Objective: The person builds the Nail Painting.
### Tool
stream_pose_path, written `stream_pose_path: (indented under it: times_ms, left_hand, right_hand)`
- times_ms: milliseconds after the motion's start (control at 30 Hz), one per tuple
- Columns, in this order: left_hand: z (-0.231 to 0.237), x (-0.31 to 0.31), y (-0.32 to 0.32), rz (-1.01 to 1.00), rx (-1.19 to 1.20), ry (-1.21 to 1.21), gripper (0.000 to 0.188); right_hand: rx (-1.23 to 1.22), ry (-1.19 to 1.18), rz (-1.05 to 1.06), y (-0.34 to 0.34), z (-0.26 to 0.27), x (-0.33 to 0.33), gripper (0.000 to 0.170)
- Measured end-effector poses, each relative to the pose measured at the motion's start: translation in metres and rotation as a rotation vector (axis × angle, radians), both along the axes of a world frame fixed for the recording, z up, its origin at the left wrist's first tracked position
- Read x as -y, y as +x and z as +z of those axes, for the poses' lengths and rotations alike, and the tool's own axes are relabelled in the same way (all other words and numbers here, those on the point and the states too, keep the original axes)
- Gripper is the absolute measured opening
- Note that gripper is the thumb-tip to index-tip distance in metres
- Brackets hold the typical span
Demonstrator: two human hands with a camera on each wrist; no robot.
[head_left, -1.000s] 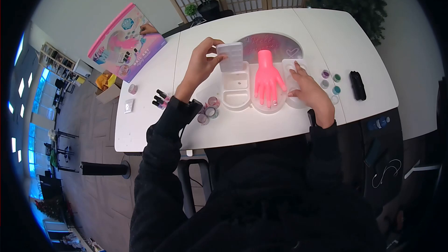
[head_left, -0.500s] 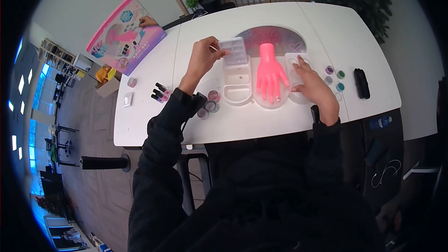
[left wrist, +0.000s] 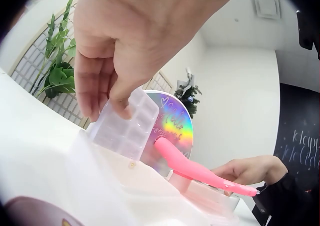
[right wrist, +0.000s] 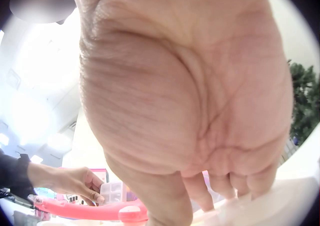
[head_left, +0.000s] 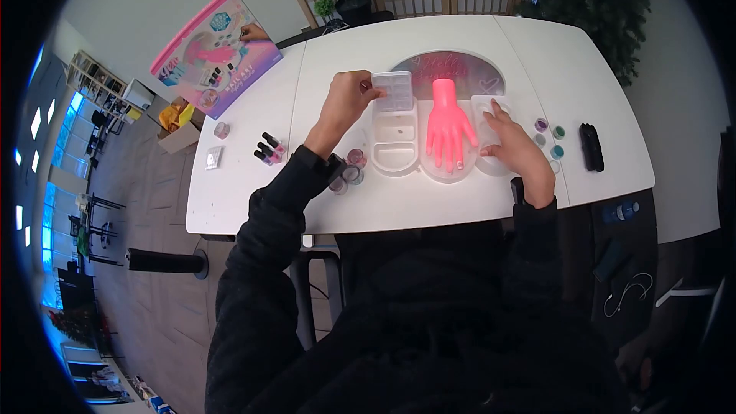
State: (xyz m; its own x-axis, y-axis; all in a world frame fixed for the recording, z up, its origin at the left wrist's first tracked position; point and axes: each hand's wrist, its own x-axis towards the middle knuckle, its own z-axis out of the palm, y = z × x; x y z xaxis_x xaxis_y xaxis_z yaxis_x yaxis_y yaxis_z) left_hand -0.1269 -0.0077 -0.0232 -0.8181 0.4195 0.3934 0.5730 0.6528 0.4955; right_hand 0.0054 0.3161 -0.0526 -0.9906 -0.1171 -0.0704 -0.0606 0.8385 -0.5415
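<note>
Left hand (head_left: 346, 105) pinching clear compartment case (head_left: 393, 92) at its edge — right hand (head_left: 519, 150) spread, pink model hand (head_left: 448, 134) between.

Model hand (head_left: 448, 126) — plain pink; table (head_left: 322, 57) — white.

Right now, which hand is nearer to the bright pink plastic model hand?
Right. The right hand is beside the model hand, on its thumb side; the left hand is farther, on the other side, pinching a clear plastic divided tray.
</note>
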Motion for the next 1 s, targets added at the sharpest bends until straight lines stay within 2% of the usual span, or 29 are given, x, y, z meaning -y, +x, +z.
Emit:
stream_pose_path:
  times_ms: [133, 233, 333, 367, 433, 467, 533, 667, 733, 833, 1000]
  left_hand:
    - [-0.002, 0.009, -0.004, -0.016, 0.047, -0.050, 0.024]
    - [0.007, 0.020, 0.011, 0.070, -0.021, -0.057, 0.023]
    - [0.021, 0.043, 0.028, 0.098, 0.070, -0.113, 0.023]
    - [0.019, 0.054, 0.032, 0.093, 0.109, -0.065, 0.026]
    - [0.021, 0.070, 0.047, 0.084, 0.160, -0.066, 0.029]
    - [0.022, 0.075, 0.059, 0.086, 0.169, -0.075, 0.029]
    - [0.023, 0.082, 0.077, -0.069, 0.265, -0.087, 0.032]
    - [0.012, 0.076, 0.108, -0.144, 0.314, -0.352, 0.058]
    - [0.010, 0.067, 0.114, -0.109, 0.339, -0.417, 0.057]
    - [0.005, 0.060, 0.113, -0.071, 0.333, -0.476, 0.054]
    - [0.007, 0.056, 0.116, -0.068, 0.327, -0.445, 0.050]
  right_hand:
    - [0.005, -0.006, 0.003, -0.001, -0.003, -0.001, 0.088]
    - [-0.091, 0.007, -0.003, -0.001, -0.014, -0.005, 0.084]
    - [-0.164, 0.013, -0.053, 0.007, -0.006, 0.002, 0.079]
    - [-0.160, 0.010, -0.049, 0.013, 0.004, 0.008, 0.079]
    - [-0.305, 0.088, -0.152, 0.025, 0.021, 0.024, 0.068]
    - [-0.294, 0.080, -0.151, 0.027, 0.020, 0.027, 0.068]
    - [-0.453, 0.048, -0.112, 0.027, 0.020, 0.031, 0.055]
    - [-0.460, -0.031, -0.111, 0.030, 0.035, 0.041, 0.043]
    - [-0.412, -0.075, -0.132, 0.030, 0.040, 0.044, 0.035]
    - [-0.472, -0.078, -0.118, 0.033, 0.045, 0.048, 0.028]
    - [-0.491, -0.113, -0.135, 0.032, 0.034, 0.037, 0.027]
